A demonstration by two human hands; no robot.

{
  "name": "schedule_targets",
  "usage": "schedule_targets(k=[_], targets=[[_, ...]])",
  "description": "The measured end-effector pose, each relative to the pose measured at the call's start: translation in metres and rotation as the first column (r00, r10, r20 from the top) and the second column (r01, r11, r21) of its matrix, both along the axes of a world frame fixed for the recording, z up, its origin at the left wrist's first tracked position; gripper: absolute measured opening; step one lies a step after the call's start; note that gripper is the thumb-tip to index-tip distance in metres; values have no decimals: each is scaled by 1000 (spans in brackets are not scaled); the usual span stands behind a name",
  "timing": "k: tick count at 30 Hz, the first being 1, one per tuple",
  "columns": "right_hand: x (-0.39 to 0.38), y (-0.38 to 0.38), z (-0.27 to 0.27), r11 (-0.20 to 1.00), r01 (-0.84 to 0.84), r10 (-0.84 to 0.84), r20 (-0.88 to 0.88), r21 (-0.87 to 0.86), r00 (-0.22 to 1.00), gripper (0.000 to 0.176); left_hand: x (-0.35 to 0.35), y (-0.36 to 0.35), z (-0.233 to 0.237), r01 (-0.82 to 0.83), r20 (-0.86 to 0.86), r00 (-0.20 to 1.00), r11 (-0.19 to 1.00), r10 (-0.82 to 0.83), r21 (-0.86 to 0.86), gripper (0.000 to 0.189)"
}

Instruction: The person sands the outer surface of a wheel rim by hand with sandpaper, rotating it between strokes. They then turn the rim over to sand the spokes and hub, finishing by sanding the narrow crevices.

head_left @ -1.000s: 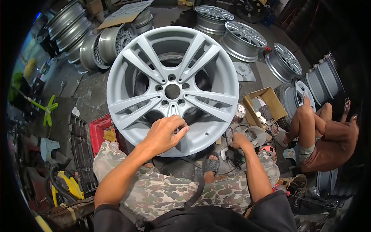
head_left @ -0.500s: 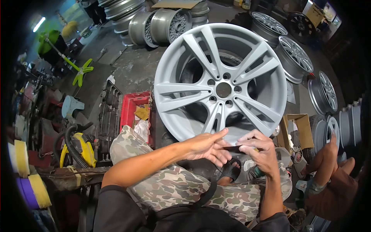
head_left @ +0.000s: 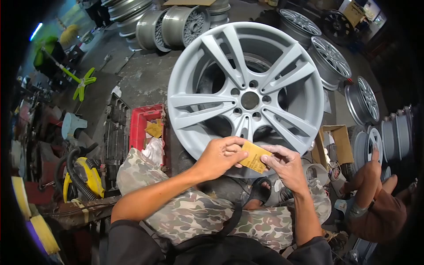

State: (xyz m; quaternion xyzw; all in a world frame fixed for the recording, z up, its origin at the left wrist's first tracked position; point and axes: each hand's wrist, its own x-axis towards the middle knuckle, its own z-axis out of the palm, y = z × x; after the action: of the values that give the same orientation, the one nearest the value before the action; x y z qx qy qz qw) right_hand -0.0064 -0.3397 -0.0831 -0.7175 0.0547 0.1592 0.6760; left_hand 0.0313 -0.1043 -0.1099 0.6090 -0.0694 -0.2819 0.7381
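Observation:
Between my two hands is a small yellow-brown piece of sandpaper [head_left: 254, 157], its printed back facing up. My left hand [head_left: 223, 155] pinches its left side with thumb and fingers. On the opposite side my right hand [head_left: 285, 164], dusty white at the fingers, grips the edge. Just beyond the hands a large grey car wheel rim [head_left: 221, 102] with paired spokes lies face up, tilted toward me. The hands cover part of its near edge.
Left of the rim stands a red crate [head_left: 137, 128] with sandpaper scraps. A cardboard box [head_left: 342, 145] sits to the right. More rims [head_left: 329, 57] line the back and right. A yellow-black machine [head_left: 86, 174] with a hose is at left. Another person [head_left: 375, 207] works at right.
The sandpaper has turned from edge-on to showing its printed back. My left hand has gone from spread fingers to pinching it. The view has shifted slightly.

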Motion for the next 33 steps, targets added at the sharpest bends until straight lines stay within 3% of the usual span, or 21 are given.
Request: schedule_targets(k=[3,6,7,9,11,13,16,23,31,33], targets=[[0,7,3,997,83,-81,126,-6,989,21,5,3,5,35,-74,997,999,-31,42,29],[2,9,6,978,53,27,371,-203,928,17,9,10,9,85,-100,992,996,-82,26,26],[3,9,5,977,58,24,373,-206,928,17,11,12,10,117,-106,988,993,-114,24,27],[4,6,4,964,-49,192,552,-263,811,21,14,15,17,157,-102,983,987,-153,29,29],[2,4,6,952,-65,228,549,-300,804,27,16,18,25,268,-236,940,961,-246,64,32],[1,5,2,934,-46,272,621,-355,735,30,16,20,26,284,-211,944,952,-256,115,32],[-1,6,7,947,-47,231,569,-319,790,26,11,17,24,191,54,977,958,-207,212,25],[-6,5,9,980,-49,116,350,-194,930,23,7,8,34,98,347,914,942,-213,320,20],[-7,4,15,976,-33,109,350,-216,930,21,7,6,36,96,348,914,946,-207,310,18],[-6,5,14,976,-18,110,418,-218,902,19,8,7,37,93,347,916,948,-202,305,18]])
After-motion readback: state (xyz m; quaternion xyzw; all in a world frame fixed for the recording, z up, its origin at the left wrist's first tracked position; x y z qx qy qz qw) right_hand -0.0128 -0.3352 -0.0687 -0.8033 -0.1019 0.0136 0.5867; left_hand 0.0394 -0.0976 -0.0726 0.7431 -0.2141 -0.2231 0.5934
